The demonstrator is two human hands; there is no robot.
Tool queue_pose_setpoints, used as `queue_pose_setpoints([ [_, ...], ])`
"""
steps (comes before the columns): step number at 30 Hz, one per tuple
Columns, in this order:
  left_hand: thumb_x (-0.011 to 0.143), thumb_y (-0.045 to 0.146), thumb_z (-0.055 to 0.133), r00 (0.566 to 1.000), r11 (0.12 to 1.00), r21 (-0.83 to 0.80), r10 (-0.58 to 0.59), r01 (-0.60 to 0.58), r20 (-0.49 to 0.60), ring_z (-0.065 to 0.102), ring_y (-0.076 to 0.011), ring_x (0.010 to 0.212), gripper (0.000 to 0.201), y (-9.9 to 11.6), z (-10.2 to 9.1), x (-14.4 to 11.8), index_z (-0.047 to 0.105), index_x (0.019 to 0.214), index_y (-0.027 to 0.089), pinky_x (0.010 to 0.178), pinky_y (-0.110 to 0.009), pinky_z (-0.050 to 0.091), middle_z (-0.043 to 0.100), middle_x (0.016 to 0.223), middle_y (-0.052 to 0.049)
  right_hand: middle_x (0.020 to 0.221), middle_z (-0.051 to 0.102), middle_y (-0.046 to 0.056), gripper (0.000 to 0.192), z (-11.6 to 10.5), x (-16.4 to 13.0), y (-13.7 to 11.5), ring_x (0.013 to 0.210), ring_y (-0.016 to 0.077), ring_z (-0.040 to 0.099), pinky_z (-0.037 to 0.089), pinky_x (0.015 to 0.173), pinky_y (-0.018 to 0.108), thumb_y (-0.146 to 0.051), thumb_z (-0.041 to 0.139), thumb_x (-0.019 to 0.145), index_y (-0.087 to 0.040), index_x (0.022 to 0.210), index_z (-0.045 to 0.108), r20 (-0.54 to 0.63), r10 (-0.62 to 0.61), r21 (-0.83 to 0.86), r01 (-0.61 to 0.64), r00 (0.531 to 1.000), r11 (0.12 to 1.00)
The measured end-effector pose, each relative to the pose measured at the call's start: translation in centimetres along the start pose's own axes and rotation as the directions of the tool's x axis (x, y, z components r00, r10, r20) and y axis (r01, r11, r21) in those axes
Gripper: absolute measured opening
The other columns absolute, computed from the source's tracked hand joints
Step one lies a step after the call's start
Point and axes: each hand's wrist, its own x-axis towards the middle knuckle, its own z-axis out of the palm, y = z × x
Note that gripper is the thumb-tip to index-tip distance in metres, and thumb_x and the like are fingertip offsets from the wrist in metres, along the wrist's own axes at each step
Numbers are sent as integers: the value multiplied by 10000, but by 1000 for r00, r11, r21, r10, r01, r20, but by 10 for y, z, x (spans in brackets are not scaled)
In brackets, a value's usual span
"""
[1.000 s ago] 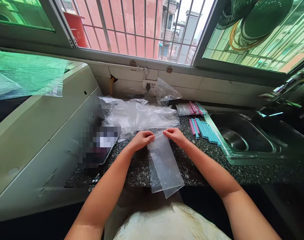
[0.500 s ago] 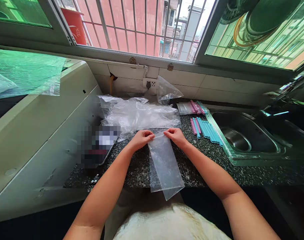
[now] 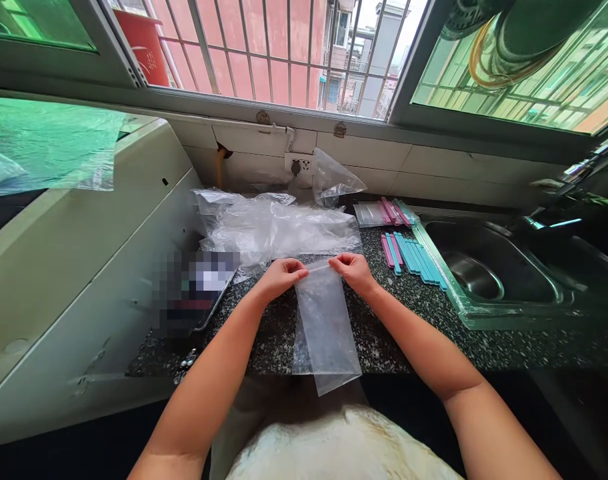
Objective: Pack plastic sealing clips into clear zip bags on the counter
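A clear bag (image 3: pixel 327 327) is lying flat on the dark speckled counter (image 3: pixel 384 333), its lower end hanging past the near edge toward the person. Both hands are gripping its far, upper edge: the left hand (image 3: pixel 280 277) is pinching the left corner between thumb and fingers, and the right hand (image 3: pixel 353 270) is pinching the right corner the same way, the other fingers curled in close. The two hands are sitting near each other with the bag's top edge stretched between them.

Left of the left hand, a blurred flat object (image 3: pixel 197 290) is resting on the counter against a pale appliance (image 3: pixel 84 267). Just beyond the hands, a heap of crumpled plastic (image 3: pixel 279 227) is spreading across the counter. To the right of it, pink and teal sticks (image 3: pixel 411 257) are lying in a row beside the steel sink (image 3: pixel 484 273). Farther back, another small bag (image 3: pixel 334 180) is standing against the tiled wall under the barred window (image 3: pixel 264 53).
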Motion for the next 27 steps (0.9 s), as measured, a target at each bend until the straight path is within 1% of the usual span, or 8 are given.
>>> queue_pose_setpoints([
  [3,606,419,597,1000,1000,-7,-2,2,25,426,-95,543,297,-1,0,0,565,621,124,534,-218,301,489,546,26,514,429,-41,384,-1,-2,-1,492,70,330,267,478,223,-526,619,600,-153,567,534,13,-18,-26,18,1000,999],
  [6,608,399,596,998,1000,-13,9,-9,55,458,-108,587,287,-2,-1,0,592,675,120,557,-220,326,532,597,11,519,441,-36,397,0,-5,-3,498,76,344,279,476,224,-546,611,608,-158,572,536,13,-29,-62,30,999,998],
  [10,627,403,588,997,1000,26,2,-4,79,481,-123,619,305,-3,0,0,623,718,113,576,-228,343,570,635,-6,524,461,-30,374,5,-8,-4,502,79,358,291,473,222,-524,604,623,-157,582,547,31,-44,-75,46,999,996],
  [19,633,415,582,996,1000,30,1,-4,92,462,-114,588,310,-6,3,1,617,683,111,545,-222,321,549,599,1,515,473,-27,350,9,-10,-4,494,77,362,308,461,214,-499,580,659,-161,579,542,29,-77,-118,80,997,990],
  [24,610,385,605,998,1000,-6,20,-20,68,432,-95,549,277,-2,4,0,600,645,111,532,-217,308,519,551,18,505,447,-31,344,8,-11,-5,485,75,341,295,458,218,-490,580,664,-159,579,542,36,-75,-111,79,997,991],
  [27,609,380,620,998,999,-19,30,-29,53,451,-99,549,270,-2,4,0,612,642,111,538,-220,330,541,552,11,509,455,-26,344,7,-11,-7,495,80,354,301,462,220,-490,584,666,-160,579,542,30,-75,-125,78,997,989],
])
